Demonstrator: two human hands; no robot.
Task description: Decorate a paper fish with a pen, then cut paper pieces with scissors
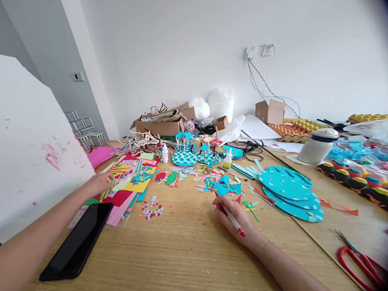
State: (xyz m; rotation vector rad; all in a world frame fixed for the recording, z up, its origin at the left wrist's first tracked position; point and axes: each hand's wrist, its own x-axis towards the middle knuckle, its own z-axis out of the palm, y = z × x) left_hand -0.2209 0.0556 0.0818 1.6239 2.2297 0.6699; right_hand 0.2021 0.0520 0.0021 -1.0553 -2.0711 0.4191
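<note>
My left hand [103, 182] reaches over a pile of coloured paper. Its fingers are closed on a yellow-and-green striped paper cutout [105, 194], partly hidden by the hand. Striped and blue paper fish cutouts [142, 176] lie on the pile beside it. My right hand [234, 220] rests on the wooden table, wrapped round a white pen with a red end [235, 224]. Just beyond the right hand lie blue paper scraps [222, 187], and a green scrap [251, 208] is to its right. Small paper bits [151, 208] sit in a heap between the hands.
A black phone [78, 241] lies by my left forearm. Blue paper discs [287, 189] and red-handled scissors [360, 256] are at the right. Glue bottles [227, 159], decorated blue bases [184, 158], a cardboard box [160, 126] and a lidded jar [318, 147] stand farther back.
</note>
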